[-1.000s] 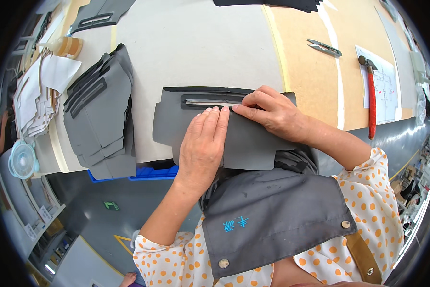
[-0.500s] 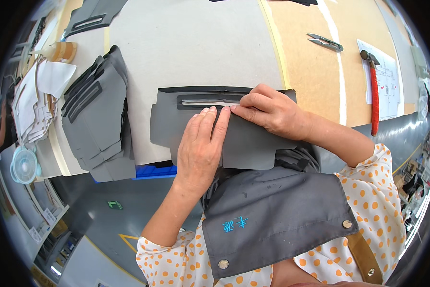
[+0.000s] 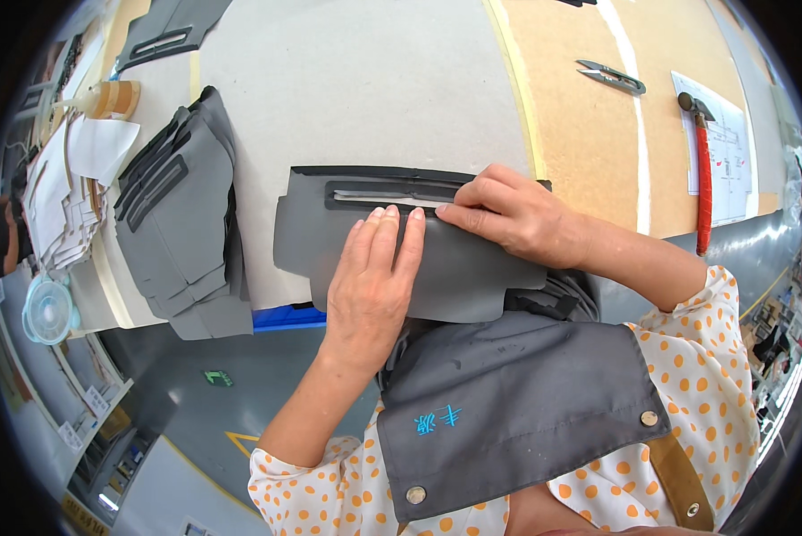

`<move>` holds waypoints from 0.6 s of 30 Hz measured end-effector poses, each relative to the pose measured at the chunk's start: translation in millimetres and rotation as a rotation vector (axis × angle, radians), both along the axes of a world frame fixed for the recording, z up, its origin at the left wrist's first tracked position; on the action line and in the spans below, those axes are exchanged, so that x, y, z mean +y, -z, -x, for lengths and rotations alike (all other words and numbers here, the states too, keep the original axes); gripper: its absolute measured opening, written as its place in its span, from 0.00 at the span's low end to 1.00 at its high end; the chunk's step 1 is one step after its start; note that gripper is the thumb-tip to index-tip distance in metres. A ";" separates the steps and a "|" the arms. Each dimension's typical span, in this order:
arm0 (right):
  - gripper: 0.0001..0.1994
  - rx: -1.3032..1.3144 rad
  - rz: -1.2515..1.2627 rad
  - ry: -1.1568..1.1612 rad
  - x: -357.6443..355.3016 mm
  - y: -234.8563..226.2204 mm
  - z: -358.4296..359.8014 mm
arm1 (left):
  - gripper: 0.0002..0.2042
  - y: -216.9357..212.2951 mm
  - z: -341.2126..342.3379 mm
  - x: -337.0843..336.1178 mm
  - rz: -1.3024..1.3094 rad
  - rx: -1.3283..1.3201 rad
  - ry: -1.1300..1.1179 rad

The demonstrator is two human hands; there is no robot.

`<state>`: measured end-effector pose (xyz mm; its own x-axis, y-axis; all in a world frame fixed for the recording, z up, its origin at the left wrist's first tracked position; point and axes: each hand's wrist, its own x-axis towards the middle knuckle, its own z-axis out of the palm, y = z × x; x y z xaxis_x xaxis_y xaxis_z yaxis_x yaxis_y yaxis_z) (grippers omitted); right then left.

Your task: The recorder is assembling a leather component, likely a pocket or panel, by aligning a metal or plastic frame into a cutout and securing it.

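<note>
Here at the near edge of the table [image 3: 356, 80], a gray panel [image 3: 455, 281] is lying flat right in front of the person, its lower edge reaching toward the gray apron [image 3: 508, 393], a black strip running along its far edge. Both hands are working at the black-bordered slot [image 3: 401, 188] near the top of that panel! The left hand [image 3: 370, 286] is lying palm down, fingers stretched out and grasping nothing, the fingertips resting just along the slot's lower border. Over on the other side, the right hand [image 3: 524, 217] is bending its fingers above the slot's right end, the thumb tip touching the lower border; whether thumb and forefinger are pinching the material, I cannot tell. Out to the left, a stack of similar gray panels [image 3: 187, 232] is fanning over the table edge, with white paper pieces [image 3: 66, 192] sitting beyond it and an amber bottle [image 3: 113, 100] lying close by. Below, a blue bin [image 3: 289, 319] is peeking out under the edge. And on the right, a red-handled hammer [image 3: 705, 179] is lying partly across a printed sheet [image 3: 730, 152], while thread snips [image 3: 611, 77] are resting near it.
</note>
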<state>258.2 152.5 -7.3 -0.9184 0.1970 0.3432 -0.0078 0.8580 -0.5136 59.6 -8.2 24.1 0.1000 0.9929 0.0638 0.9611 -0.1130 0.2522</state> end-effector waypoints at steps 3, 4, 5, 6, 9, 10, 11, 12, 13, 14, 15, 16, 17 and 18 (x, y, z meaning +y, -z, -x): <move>0.23 0.058 -0.107 -0.076 1.2 -0.3 1.5 | 0.29 -0.3 -0.3 -1.3 0.012 -0.009 -0.011; 0.23 0.061 -0.136 -0.080 0.3 -1.6 2.0 | 0.29 -1.0 -0.7 -1.8 0.014 -0.003 -0.011; 0.23 0.064 -0.165 -0.083 -0.5 -2.6 2.4 | 0.29 -1.6 -1.4 -1.7 0.020 -0.013 -0.015; 0.23 0.069 -0.164 -0.081 -0.4 -2.9 2.8 | 0.29 -2.2 -1.9 -1.9 0.026 -0.023 -0.019; 0.23 0.033 -0.153 -0.089 0.5 -3.0 -0.6 | 0.30 -2.7 -4.5 -1.6 0.044 -0.015 -0.030; 0.23 0.006 -0.081 -0.046 -1.7 -1.3 -4.2 | 0.30 -2.4 -5.3 -1.7 0.042 -0.014 -0.031; 0.23 -0.022 -0.010 -0.003 -3.1 -0.5 -6.4 | 0.30 -1.9 -6.2 -1.5 0.022 0.021 -0.022; 0.23 -0.022 -0.012 -0.005 -2.4 -0.5 -6.9 | 0.30 -1.7 -7.3 -1.8 0.001 0.056 -0.013; 0.22 0.005 -0.086 -0.034 -0.8 -0.6 -6.6 | 0.30 -2.7 -9.1 -1.8 -0.001 0.056 -0.012; 0.21 0.031 -0.161 -0.062 0.4 -1.0 -6.5 | 0.30 -3.9 -12.5 -1.5 -0.009 0.052 -0.018; 0.21 0.029 -0.164 -0.063 0.9 -1.5 -6.2 | 0.29 -4.7 -15.6 -1.5 -0.017 0.047 -0.024; 0.22 0.041 -0.205 -0.084 1.7 -2.0 -5.5 | 0.29 -3.0 -18.5 -2.8 -0.023 0.045 -0.028; 0.22 0.051 -0.246 -0.106 2.2 -2.9 -4.9 | 0.29 0.4 -21.4 -4.7 0.002 0.026 -0.053; 0.22 0.048 -0.253 -0.112 2.4 -4.3 -4.4 | 0.28 2.4 -23.0 -6.0 0.026 0.007 -0.078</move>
<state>262.6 154.9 -3.0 -0.9111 -0.0021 0.4123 -0.1290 0.9512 -0.2803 82.5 -14.2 21.6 0.0227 0.9991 0.0371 0.9684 -0.0312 0.2474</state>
